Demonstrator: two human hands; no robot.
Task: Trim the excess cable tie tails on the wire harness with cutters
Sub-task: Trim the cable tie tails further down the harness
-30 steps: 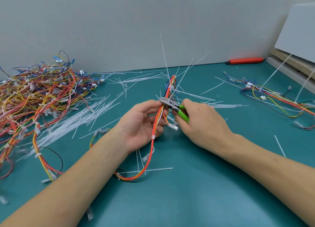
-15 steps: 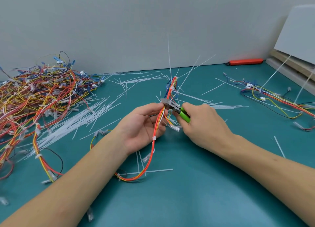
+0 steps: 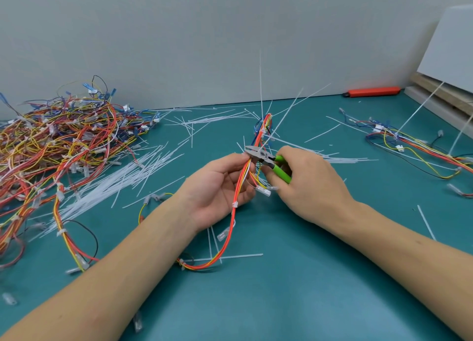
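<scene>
Cutters [image 3: 266,160], green-handled: right hand [image 3: 304,184] is gripping them, steel tips resting at wire harness [image 3: 243,177], which left hand [image 3: 220,189] is pinching above teal table [image 3: 294,289]. Step: trimming under way. Next move is calling for nipping upright tails [image 3: 261,84] flush.

Two hands [image 3: 220,187]; one cutters [image 3: 268,160]; one orange tool [image 3: 371,92].

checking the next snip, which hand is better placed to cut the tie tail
Right. The right hand already grips the green-handled cutters, nose at the wire harness, which the left hand holds.
</scene>
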